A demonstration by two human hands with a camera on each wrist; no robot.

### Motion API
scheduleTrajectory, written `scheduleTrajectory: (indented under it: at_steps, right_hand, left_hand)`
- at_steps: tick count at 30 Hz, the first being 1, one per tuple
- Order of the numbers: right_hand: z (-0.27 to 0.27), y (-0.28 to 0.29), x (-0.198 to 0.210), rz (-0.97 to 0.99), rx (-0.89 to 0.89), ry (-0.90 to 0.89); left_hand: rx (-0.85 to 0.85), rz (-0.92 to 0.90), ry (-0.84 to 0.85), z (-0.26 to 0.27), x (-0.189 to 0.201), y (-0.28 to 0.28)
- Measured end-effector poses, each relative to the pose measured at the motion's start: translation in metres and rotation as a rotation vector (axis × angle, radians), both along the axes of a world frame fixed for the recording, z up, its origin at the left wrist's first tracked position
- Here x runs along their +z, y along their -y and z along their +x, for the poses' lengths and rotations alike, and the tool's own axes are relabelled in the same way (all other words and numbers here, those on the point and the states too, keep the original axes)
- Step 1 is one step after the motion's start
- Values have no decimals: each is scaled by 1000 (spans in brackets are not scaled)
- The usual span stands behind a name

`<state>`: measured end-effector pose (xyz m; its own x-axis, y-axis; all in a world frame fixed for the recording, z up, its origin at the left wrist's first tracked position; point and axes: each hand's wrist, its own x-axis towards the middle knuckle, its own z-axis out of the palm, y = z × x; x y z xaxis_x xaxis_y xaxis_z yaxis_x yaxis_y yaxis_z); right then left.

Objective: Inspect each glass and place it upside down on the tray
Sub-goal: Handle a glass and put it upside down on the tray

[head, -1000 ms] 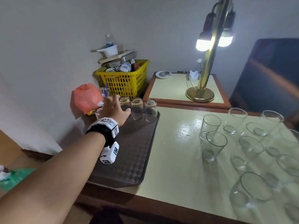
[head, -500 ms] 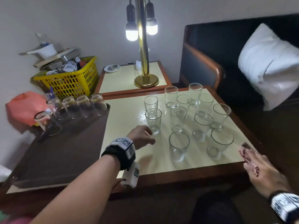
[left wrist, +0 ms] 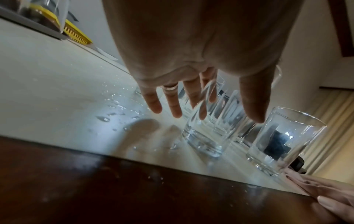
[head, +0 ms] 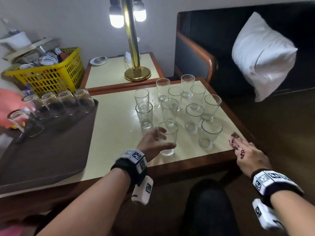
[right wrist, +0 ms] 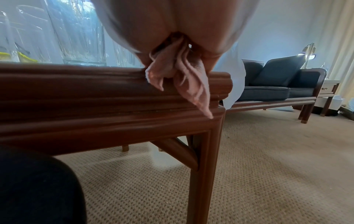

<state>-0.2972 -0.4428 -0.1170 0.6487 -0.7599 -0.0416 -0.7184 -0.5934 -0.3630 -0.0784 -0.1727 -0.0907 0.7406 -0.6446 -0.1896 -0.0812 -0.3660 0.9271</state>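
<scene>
Several clear glasses [head: 194, 116] stand upright on the cream table top [head: 115, 133]. My left hand [head: 166, 139] reaches round the nearest glass [head: 167, 143]. In the left wrist view its fingers [left wrist: 172, 106] are spread and straight, with that glass [left wrist: 206, 136] between them and the thumb, not gripped. Several glasses [head: 68, 103] stand upside down along the far edge of the dark brown tray [head: 51, 150] on the left. My right hand [head: 238, 147] hovers at the table's front right corner and holds a bunched pink cloth [right wrist: 182, 78].
Water drops [head: 144, 108] lie on the table near the glasses. Behind stand a yellow basket [head: 49, 74] of crockery and a brass lamp [head: 134, 48] on a side table. A dark sofa with a white pillow [head: 262, 55] is on the right. My knee [head: 204, 201] is below the table edge.
The view swung from the tray to the upright glasses. My left hand left the tray and moved right to the nearest glass. The right hand with the cloth came into view.
</scene>
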Motion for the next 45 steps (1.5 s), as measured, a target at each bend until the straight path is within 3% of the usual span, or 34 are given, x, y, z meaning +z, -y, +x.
scheduleTrajectory:
  at_steps: [5,9,12,16,21,25,30,35,39,40,42,44,45]
  right_hand:
    - [6,-12,25,80,-50,62]
    - [8,-34,58,45,-42,333]
    - [23,-60,96,13,3,565]
    - [55,-109,149,134,251,746]
    - [93,-177,189,148,614,745]
    - [106,-204,189,172,720,642]
    - [99,-237,182,620,619,760]
    - [97,-264,162,897,566,857]
    - [107,-256,179,907,435,908]
    - [107,-256,181,909,435,919]
    - [102,-265,178,858,456,890]
    - [96,-274,169,822,492,843]
    - [95,-274,168,827,496,836]
  left_hand:
    - [220,-197,-110,-7,31,-19]
    - [222,-213,-269,-18,63,-39]
    - [143,-200,-275,-24,83,-52]
    - [66,-207,-207,-28,100,-69]
    - [52,-247,-156,-33,123,-94]
    - [211,-413,-274,-30,124,-113]
    - [430,-669,-468,-34,123,-111]
    - [507,-645,-382,-40,132,-97]
    - [208,-455,-253,-39,122,-97]
    - [205,-457,-208,-40,122,-97]
    - [358,-514,-149,-37,126,-97]
    - [478,-580,-175,-31,128,-100]
    - [444,-571,-227,-29,129,-101]
